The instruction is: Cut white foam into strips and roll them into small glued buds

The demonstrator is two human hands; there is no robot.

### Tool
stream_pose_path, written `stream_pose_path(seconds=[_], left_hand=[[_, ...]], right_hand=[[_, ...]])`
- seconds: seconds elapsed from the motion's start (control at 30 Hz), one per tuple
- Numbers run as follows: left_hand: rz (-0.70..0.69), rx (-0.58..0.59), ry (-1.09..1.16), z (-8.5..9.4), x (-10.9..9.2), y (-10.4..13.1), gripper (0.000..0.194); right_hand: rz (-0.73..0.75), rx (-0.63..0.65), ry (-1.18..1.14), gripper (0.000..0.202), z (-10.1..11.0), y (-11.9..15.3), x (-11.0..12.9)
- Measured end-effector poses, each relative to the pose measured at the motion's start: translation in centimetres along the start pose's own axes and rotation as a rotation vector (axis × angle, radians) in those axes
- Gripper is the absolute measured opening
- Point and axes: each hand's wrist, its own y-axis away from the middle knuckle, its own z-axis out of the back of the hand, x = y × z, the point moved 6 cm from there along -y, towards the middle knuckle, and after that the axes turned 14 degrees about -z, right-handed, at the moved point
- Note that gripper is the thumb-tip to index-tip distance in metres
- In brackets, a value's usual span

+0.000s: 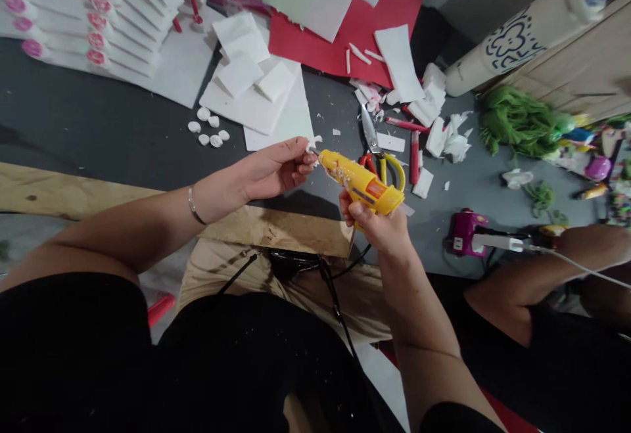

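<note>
My right hand [372, 223] is wrapped round the handle of a yellow hot glue gun [362, 183], its nozzle pointing left. At the nozzle tip, my left hand [279, 167] pinches a small white foam piece [311, 146]. The nozzle seems to touch that piece, though fingertips partly cover it. Several small white foam rounds [211, 132] lie on the dark table left of my left hand. Just beyond the glue gun rests a pair of scissors [369, 132] with yellow and red handles.
White foam squares [241, 58] are stacked on sheets behind my left hand. Rows of pink-and-white topped pieces [98, 22] stand at far left. Red sheet [315, 35], white bottle [517, 32], green yarn [517, 124] and purple power adapter [466, 230] lie around. A co-worker's arm [542, 275] is at right.
</note>
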Motion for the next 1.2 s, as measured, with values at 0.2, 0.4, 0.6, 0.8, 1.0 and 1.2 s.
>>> stream_pose_path(seconds=[0.2, 0.4, 0.6, 0.8, 1.0, 1.2], left_hand=[[0.012, 0.017, 0.004, -0.06, 0.10, -0.03, 0.027], [0.013, 0.000, -0.007, 0.24, 0.22, -0.10, 0.028], [0.001, 0.024, -0.015, 0.09, 0.13, -0.22, 0.030], [-0.007, 0.040, -0.017, 0.31, 0.30, -0.32, 0.028], [-0.011, 0.021, -0.038, 0.59, 0.29, -0.27, 0.028], [0.001, 0.058, -0.033, 0.51, 0.39, -0.21, 0.032]], right_hand=[[0.047, -0.007, 0.024, 0.058, 0.22, 0.14, 0.21], [0.059, -0.024, 0.015, 0.058, 0.36, 0.08, 0.01], [0.084, -0.024, 0.063, 0.057, 0.63, 0.22, -0.06], [0.085, -0.034, 0.087, 0.061, 0.69, 0.35, -0.12], [0.068, -0.035, 0.110, 0.063, 0.55, 0.35, 0.07], [0.105, -0.051, 0.129, 0.061, 0.91, 0.50, 0.17]])
